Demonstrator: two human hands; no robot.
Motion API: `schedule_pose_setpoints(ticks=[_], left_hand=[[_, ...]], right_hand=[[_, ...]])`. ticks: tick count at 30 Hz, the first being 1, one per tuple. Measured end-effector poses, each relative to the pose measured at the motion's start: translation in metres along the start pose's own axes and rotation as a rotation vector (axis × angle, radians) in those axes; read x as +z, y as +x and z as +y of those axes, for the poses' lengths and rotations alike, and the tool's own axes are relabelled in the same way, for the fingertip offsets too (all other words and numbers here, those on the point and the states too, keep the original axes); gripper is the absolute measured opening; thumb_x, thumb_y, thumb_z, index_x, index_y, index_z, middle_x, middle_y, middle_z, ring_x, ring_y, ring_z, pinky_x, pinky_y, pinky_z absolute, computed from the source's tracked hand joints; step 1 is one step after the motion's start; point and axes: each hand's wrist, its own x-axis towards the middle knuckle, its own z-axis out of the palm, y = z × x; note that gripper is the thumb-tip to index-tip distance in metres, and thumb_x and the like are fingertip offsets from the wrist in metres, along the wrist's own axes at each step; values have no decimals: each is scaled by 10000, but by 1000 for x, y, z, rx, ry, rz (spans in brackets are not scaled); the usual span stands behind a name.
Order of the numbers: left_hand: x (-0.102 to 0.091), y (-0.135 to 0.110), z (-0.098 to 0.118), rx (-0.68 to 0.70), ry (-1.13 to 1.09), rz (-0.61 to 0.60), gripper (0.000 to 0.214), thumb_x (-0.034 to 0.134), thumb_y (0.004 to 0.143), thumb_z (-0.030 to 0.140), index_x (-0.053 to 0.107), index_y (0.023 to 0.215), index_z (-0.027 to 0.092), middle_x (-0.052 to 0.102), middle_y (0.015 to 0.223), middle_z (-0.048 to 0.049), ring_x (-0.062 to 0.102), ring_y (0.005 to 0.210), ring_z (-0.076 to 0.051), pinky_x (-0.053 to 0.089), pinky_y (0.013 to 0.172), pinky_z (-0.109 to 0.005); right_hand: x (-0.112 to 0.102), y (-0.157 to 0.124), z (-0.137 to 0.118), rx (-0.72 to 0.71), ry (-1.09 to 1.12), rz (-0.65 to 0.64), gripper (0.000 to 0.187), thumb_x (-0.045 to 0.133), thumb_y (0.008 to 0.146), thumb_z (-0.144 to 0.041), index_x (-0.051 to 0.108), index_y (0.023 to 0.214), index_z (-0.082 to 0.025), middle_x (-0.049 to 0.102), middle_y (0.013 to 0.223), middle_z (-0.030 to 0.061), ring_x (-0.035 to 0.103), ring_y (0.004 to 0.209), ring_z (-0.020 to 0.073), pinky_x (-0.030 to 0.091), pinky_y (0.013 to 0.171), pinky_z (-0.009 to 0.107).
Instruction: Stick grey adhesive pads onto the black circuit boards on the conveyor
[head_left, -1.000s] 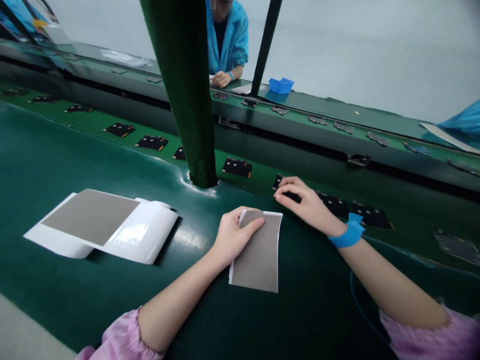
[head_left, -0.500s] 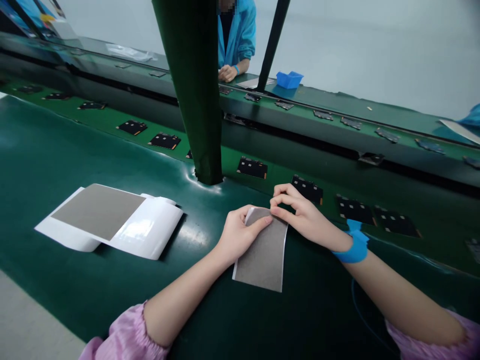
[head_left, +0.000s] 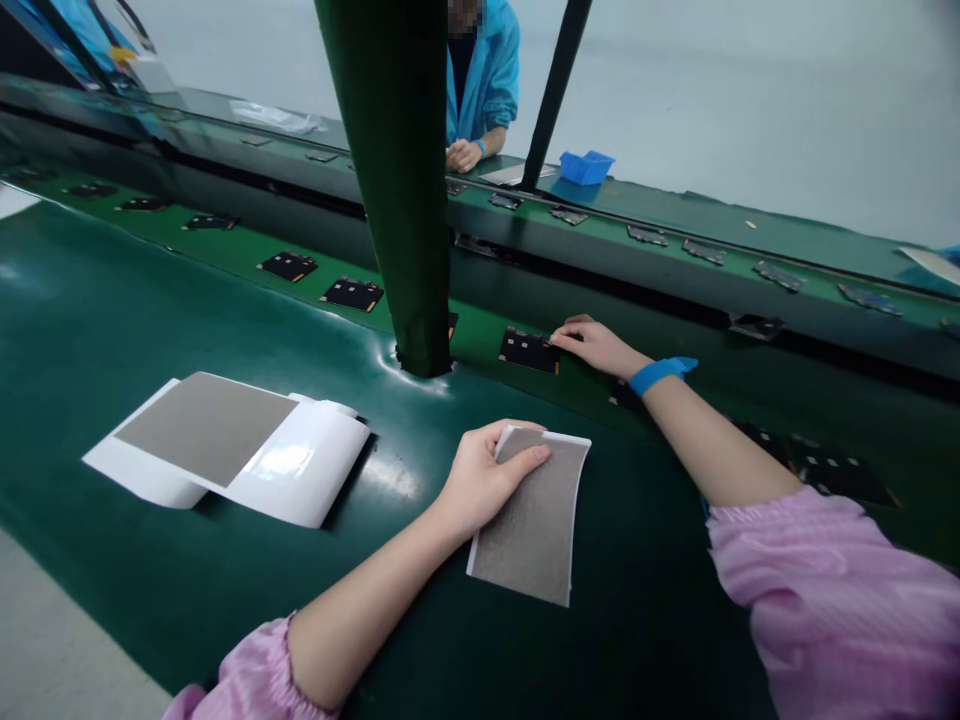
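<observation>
My left hand [head_left: 499, 475] grips a grey rectangular sheet [head_left: 529, 535] with white edges, thumb on its face and fingers behind, above the green table. My right hand [head_left: 600, 345] reaches out to the belt, thumb and forefinger pinched at the upper right corner of a flat black circuit board [head_left: 527, 352] with small pale squares. The board lies flat. On the left, a larger grey sheet [head_left: 210, 425] rests on glossy white backing paper [head_left: 300, 465] with curled edges.
More black boards [head_left: 352, 294] lie in a row along the green belt [head_left: 480, 340]. A dark green post [head_left: 397, 200] rises from the table. Across the line are a co-worker's hand [head_left: 463, 155] and a blue bin [head_left: 586, 167].
My right hand has left the grey sheet's top edge and moved forward and left to a board. My left hand still holds the sheet. The boards have shifted right in view.
</observation>
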Motion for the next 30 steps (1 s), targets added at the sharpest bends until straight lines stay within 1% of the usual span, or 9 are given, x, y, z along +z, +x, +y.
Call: schedule_pose_setpoints(ticks=[8,10,14,16,18,22,24,27,30], left_hand=[[-1,1,-1,-26,-9,-12,209,671,772,309,703,930,176,713,952,-43,647,865,-184,480,726,-262],[-1,0,-1,-38,-23,-17,230,673,773,321,694,952,178,706,942,-42,641,853,-179,472,711,-256],[-1,-1,-1,-44,-60,-8,279,687,765,371,662,961,174,678,907,-37,619,815,-164,456,680,-246],[-1,-2,-1,-56,-93,-2,277,687,762,396,640,905,163,656,859,-30,602,766,-150,449,654,-241],[-1,-3,-1,-65,-116,-5,274,681,766,409,613,850,157,632,813,-19,582,718,-135,439,630,-234],[-1,-1,-4,-15,-93,15,256,668,777,398,605,828,155,614,797,-11,563,721,-129,422,635,-228],[-1,0,-4,6,-87,26,239,665,780,379,623,850,154,619,802,-13,563,737,-133,419,646,-229],[0,1,-4,19,-100,34,223,661,779,358,639,861,151,625,799,-14,561,738,-135,416,651,-231],[1,1,-3,25,-96,45,208,667,769,347,638,831,150,613,770,-5,544,712,-126,406,641,-227]], right_hand=[[8,-1,28,18,-52,44,271,583,778,-450,693,747,-205,639,938,89,536,1069,281,418,958,399],[8,-3,33,34,-51,102,225,634,748,-424,672,786,-205,624,958,93,543,1045,281,437,942,416],[4,-8,30,159,75,259,355,697,696,-395,589,966,-192,610,956,89,588,871,244,500,828,431],[0,-17,16,168,137,327,287,620,765,-408,574,947,-191,613,911,83,592,849,233,496,827,429],[0,-34,-6,96,152,347,249,528,828,-433,588,881,-197,615,890,83,592,863,235,488,830,429],[7,-80,-61,-168,120,187,278,535,845,-469,629,761,-221,601,955,78,586,904,235,494,796,398],[11,-97,-84,-242,96,97,246,552,856,-435,639,750,-230,581,990,70,583,928,225,488,827,393],[14,-108,-102,-280,58,34,216,558,867,-394,632,743,-233,551,1009,65,573,944,219,484,842,397],[14,-108,-104,-291,34,18,211,530,889,-368,609,753,-227,528,989,66,558,931,213,484,837,396]])
